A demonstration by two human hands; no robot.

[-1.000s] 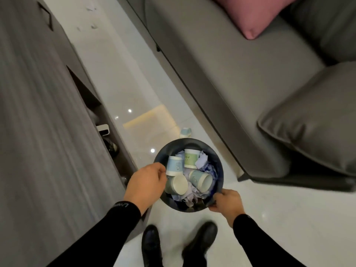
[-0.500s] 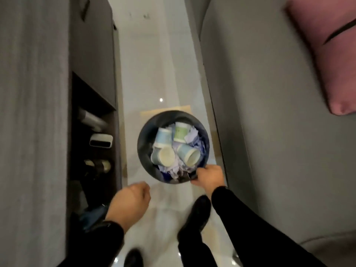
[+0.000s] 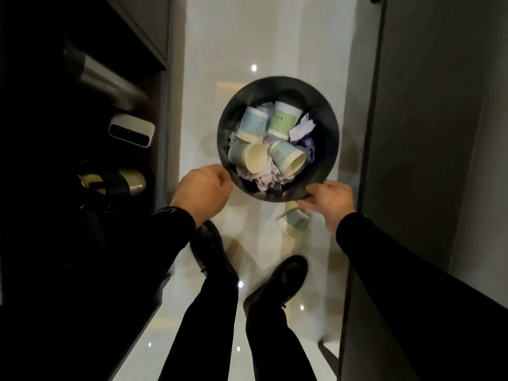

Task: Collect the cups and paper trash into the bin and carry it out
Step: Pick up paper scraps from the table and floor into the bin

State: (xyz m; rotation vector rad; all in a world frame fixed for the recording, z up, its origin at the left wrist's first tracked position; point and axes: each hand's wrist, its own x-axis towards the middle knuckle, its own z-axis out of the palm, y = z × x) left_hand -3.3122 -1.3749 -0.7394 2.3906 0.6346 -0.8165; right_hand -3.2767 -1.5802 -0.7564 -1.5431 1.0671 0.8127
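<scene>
Since half a second ago the left hand point(image 3: 202, 191) has come up from beside the shelves to the near left edge of the round black plastic bin point(image 3: 328, 125). A pale blue paper cup on the floor point(image 3: 293, 222) has also come into sight, partly hidden under the near edge of the bin.

Seen from the head camera, the right hand point(image 3: 330, 206) pinches the near right rim of the bin and carries it. The left hand has its fingers curled, with the knuckles just at the bin wall. I cannot tell if it grips the rim or only touches it.

The bin is in the middle of the passage, above the glossy white tiled floor point(image 3: 261, 39). It is between the dark open shelf unit point(image 3: 160, 111) on the left and the grey upholstered sofa point(image 3: 428, 160) on the right.

Inside the bin lie four paper cups on crumpled white and lilac paper point(image 3: 301, 127):
- a light blue one point(image 3: 254, 123)
- a green one point(image 3: 284, 121)
- two on their sides with the cream insides showing point(image 3: 251, 158)

On the shelves I see a silver metal cylinder point(image 3: 105, 79), a small white box-shaped device point(image 3: 132, 129) and a shiny steel flask point(image 3: 121, 180).

Two black leather shoes point(image 3: 211, 251) stand on the floor below the hands.
</scene>
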